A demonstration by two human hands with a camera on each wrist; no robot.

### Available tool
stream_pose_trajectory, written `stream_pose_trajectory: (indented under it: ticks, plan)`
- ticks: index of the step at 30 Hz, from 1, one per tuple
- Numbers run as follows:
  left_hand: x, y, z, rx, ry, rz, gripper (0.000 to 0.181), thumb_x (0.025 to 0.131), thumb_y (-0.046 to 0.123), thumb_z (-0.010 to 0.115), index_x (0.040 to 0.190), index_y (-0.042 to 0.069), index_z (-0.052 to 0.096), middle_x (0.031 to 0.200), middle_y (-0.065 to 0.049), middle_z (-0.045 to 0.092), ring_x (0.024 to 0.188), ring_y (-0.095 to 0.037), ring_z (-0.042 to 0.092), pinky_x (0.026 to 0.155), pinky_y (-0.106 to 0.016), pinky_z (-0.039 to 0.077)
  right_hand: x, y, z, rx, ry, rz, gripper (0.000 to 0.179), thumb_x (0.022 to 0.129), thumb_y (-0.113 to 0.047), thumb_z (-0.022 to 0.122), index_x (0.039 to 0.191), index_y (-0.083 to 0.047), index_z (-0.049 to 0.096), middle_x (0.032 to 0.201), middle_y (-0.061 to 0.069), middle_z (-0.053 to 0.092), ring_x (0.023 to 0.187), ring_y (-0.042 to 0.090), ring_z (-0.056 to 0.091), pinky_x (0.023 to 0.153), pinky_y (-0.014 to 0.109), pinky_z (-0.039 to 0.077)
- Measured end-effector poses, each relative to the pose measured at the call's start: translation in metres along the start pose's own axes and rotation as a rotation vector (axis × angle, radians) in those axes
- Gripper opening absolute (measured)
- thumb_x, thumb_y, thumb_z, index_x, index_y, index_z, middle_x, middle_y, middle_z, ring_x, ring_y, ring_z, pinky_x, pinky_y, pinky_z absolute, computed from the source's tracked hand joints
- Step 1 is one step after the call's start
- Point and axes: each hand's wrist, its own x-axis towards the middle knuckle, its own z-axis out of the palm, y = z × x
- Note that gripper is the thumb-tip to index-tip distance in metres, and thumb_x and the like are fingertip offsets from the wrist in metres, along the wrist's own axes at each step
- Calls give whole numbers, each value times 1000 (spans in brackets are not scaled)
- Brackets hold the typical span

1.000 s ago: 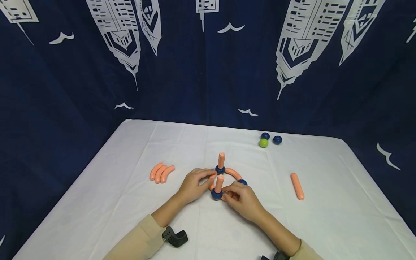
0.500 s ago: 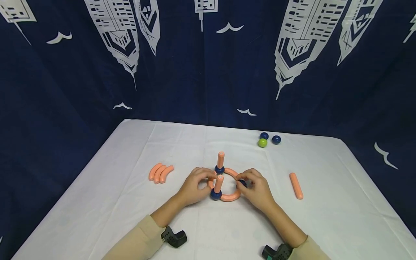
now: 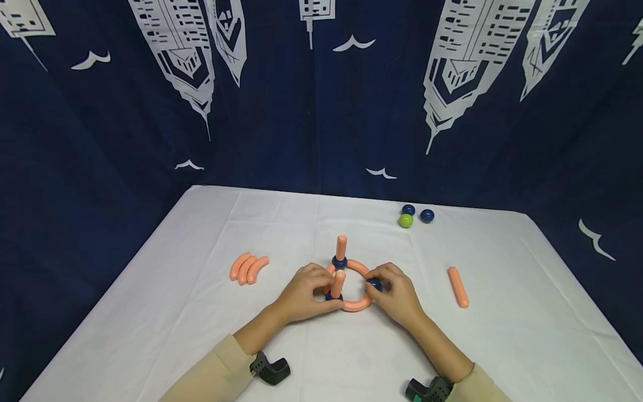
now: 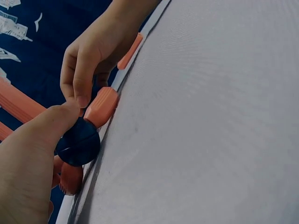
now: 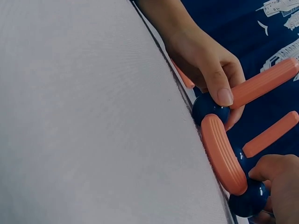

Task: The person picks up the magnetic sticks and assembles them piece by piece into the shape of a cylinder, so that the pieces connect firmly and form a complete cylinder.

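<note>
A ring of curved orange sticks and dark blue balls lies on the white table, with a straight orange rod (image 3: 341, 247) upright on the far ball (image 3: 339, 262) and another rod (image 3: 338, 283) on the near-left ball (image 5: 210, 109). My left hand (image 3: 307, 293) grips that near-left ball, thumb on its near side and fingers behind the rod. On the ring's right, the fingers and thumb of my right hand (image 3: 399, 296) pinch another blue ball (image 3: 374, 284). A curved stick (image 5: 223, 154) joins these two held balls along the near side.
Several short curved orange sticks (image 3: 249, 269) lie to the left. One straight orange rod (image 3: 458, 287) rests at right. Near the far edge are a green ball (image 3: 406, 221) and two blue balls (image 3: 427, 216). A dark blue printed curtain (image 3: 281, 128) hangs behind the table.
My right hand has left the near-left ball for the right-hand one, uncovering the near curved stick. My left thumb has come round to the near side of the near-left ball.
</note>
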Motion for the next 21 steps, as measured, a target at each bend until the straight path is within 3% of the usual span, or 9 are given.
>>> stream_pose_trajectory:
  ticks: [6, 13, 21]
  plan:
    - [0, -4, 3, -19, 54, 0, 23, 76, 33, 84, 86, 17, 71, 91, 8, 67, 97, -13, 55, 87, -32, 45, 0, 0, 0, -14, 12, 1, 15, 77, -4, 79, 89, -8, 73, 89, -2, 62, 78, 11, 55, 67, 28, 48]
    - [-1, -5, 2, -59, 67, -61, 25, 80, 31, 81, 98, 15, 73, 107, 2, 67, 102, -15, 56, 88, -34, 47, -1, 1, 1, -36, 24, 8, 15, 76, -6, 80, 88, -8, 72, 90, -3, 62, 78, 11, 55, 68, 28, 48]
    - [-2, -6, 2, -86, 89, -139, 24, 84, 25, 76, 104, 12, 73, 109, 1, 66, 99, -17, 57, 85, -35, 48, -3, 2, 2, 11, 7, -34, 20, 73, -6, 83, 90, -8, 72, 90, -4, 62, 77, 12, 56, 67, 28, 49]
